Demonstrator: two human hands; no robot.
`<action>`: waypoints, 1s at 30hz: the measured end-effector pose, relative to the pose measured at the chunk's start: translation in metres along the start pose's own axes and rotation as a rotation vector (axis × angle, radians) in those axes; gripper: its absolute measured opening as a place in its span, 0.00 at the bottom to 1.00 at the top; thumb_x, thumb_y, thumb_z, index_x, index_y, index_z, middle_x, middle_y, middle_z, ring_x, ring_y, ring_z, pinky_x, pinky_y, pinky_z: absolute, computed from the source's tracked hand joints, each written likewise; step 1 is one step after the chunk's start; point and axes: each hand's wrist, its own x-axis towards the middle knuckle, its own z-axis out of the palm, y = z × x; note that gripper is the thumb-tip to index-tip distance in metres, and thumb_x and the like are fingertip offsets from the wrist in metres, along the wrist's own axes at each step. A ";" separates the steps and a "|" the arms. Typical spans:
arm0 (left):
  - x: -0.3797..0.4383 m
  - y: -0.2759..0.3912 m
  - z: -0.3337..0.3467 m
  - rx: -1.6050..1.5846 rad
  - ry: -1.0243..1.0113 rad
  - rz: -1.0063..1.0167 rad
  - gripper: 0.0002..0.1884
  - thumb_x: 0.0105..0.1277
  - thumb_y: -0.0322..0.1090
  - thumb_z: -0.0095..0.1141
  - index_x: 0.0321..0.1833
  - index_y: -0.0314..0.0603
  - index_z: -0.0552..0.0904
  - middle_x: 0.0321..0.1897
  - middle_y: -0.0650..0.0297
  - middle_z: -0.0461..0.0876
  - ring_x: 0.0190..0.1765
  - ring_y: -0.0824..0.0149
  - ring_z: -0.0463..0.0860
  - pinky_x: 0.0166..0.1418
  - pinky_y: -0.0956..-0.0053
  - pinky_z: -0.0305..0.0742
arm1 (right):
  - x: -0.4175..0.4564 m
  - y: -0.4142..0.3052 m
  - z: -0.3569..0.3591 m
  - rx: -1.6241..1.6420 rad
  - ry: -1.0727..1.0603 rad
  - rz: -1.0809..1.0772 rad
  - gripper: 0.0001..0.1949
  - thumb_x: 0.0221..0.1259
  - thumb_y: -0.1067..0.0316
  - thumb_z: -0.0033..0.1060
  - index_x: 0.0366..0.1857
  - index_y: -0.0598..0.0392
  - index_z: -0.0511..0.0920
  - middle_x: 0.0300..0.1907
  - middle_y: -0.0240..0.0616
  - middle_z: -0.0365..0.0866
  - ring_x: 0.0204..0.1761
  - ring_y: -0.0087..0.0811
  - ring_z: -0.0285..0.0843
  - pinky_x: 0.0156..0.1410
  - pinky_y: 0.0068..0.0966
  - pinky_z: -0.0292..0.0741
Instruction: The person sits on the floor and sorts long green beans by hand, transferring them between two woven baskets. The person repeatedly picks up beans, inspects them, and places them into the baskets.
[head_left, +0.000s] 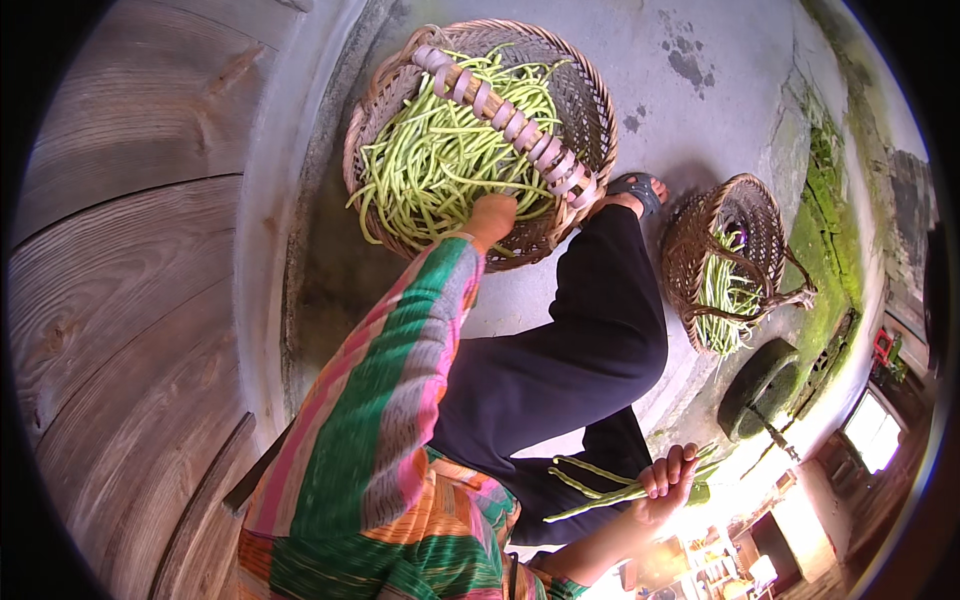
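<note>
My left hand (491, 220), at the end of a striped sleeve, is down at the near rim of a large woven basket (592, 97). It touches the heap of green long beans (450, 150) in it; its fingertips are hidden, so whether it grips any is unclear. A handle wrapped in pale strips (499, 112) crosses above the heap. Lower right, my right hand (666, 480) is closed around several long beans (592, 502), their ends sticking out on both sides. Glare washes out part of that hand's surroundings.
A smaller woven basket (686, 247) with long beans and a purple item stands on the concrete floor, right of my sandaled foot (637, 191). Beyond it are a round stone vessel (757, 390) and a mossy ledge (832, 225). A wooden plank wall (135, 225) is at left.
</note>
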 end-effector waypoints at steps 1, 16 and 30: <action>-0.003 -0.008 0.000 0.011 -0.030 0.054 0.09 0.58 0.29 0.50 0.37 0.40 0.83 0.37 0.52 0.84 0.40 0.49 0.83 0.47 0.57 0.77 | 0.000 0.000 0.000 0.004 0.004 0.007 0.10 0.76 0.61 0.37 0.41 0.57 0.64 0.22 0.29 0.54 0.16 0.17 0.47 0.16 0.13 0.54; 0.000 -0.010 0.009 -0.046 0.058 -0.056 0.10 0.58 0.37 0.56 0.37 0.42 0.86 0.41 0.51 0.83 0.42 0.53 0.83 0.48 0.62 0.77 | 0.000 0.015 0.005 0.038 0.109 0.082 0.10 0.76 0.62 0.38 0.41 0.58 0.67 0.23 0.28 0.55 0.16 0.16 0.46 0.16 0.12 0.52; -0.089 -0.052 -0.115 -1.037 -0.137 -0.048 0.18 0.65 0.42 0.60 0.52 0.38 0.80 0.43 0.64 0.83 0.44 0.73 0.78 0.48 0.78 0.73 | -0.016 0.028 0.014 0.084 -0.042 0.098 0.10 0.75 0.62 0.38 0.44 0.58 0.66 0.24 0.29 0.55 0.18 0.17 0.49 0.18 0.13 0.57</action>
